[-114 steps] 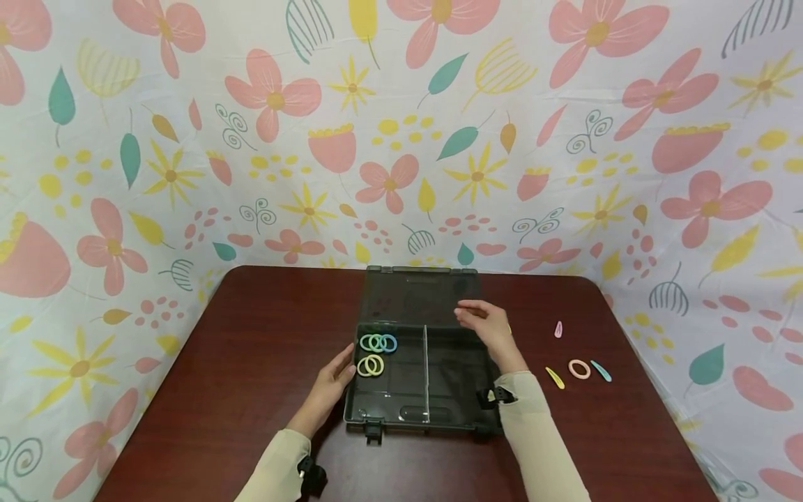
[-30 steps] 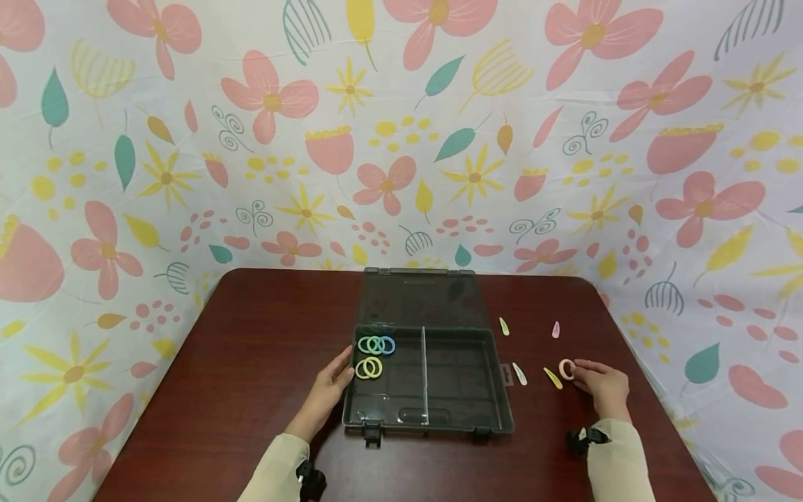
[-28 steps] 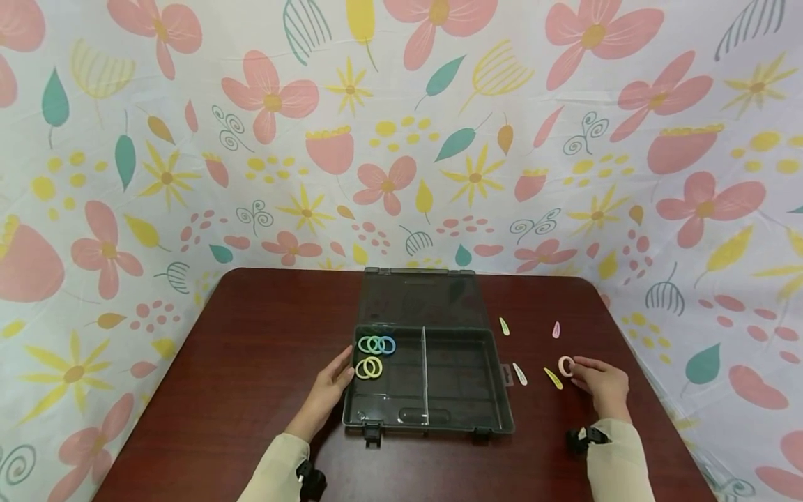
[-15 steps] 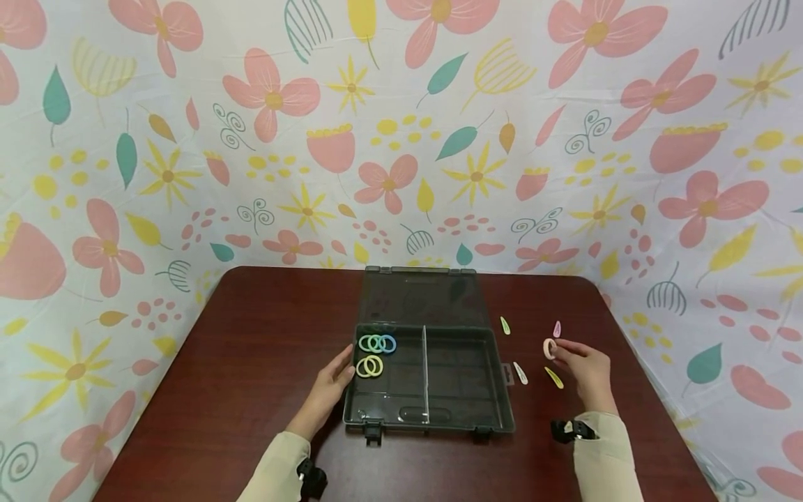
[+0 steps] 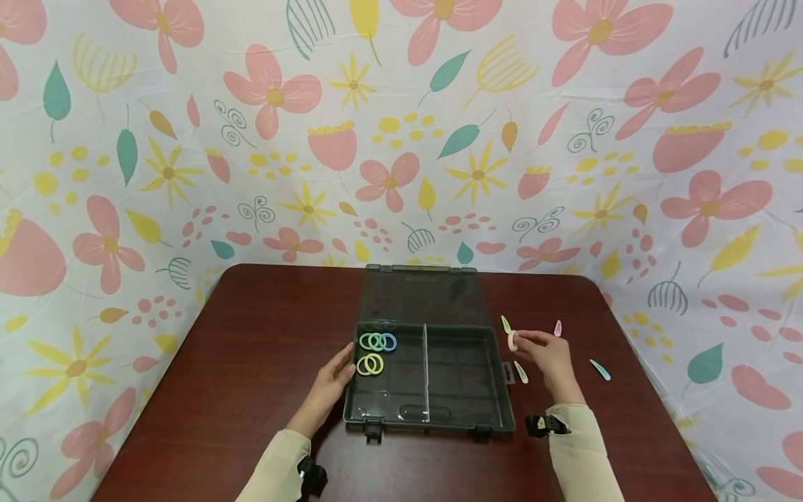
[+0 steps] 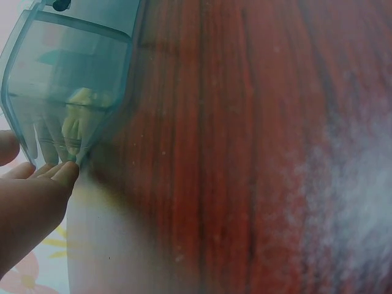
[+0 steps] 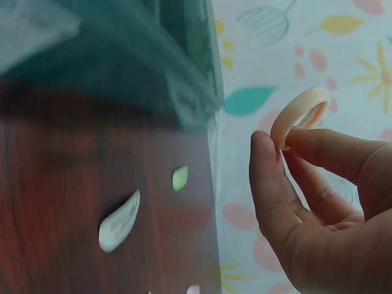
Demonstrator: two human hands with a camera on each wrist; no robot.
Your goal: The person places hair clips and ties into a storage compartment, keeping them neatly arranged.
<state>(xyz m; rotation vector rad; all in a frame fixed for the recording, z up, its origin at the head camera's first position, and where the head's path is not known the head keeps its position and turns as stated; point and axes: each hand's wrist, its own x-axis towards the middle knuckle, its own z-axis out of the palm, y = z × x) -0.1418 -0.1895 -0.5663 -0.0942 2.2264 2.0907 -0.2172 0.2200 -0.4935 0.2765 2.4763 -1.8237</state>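
My right hand (image 5: 552, 359) pinches a pale peach hair tie (image 5: 511, 341) between thumb and fingertips, just right of the box. The right wrist view shows the hair tie (image 7: 297, 111) standing up from the fingertips. My left hand (image 5: 329, 383) rests its fingertips against the left outer wall of the dark see-through plastic box (image 5: 464, 376); the box wall (image 6: 67, 67) also fills the corner of the left wrist view. In its left compartment lie two yellow hair ties (image 5: 382, 364) and, behind them, an overlapping row of green and blue hair ties (image 5: 396, 342).
The box lid (image 5: 420, 296) lies back behind it, and a clear divider (image 5: 426, 376) splits the box. Snap hair clips lie to the right: a green clip (image 5: 505, 323), white clip (image 5: 521, 373), pink clip (image 5: 558, 328) and teal clip (image 5: 600, 369). A floral cloth (image 5: 401, 139) hangs behind the table.
My right hand first reached from over the box to the table's right side, took hold of the peach hair tie, then carried it left towards the box. My left hand has stayed at the box wall.
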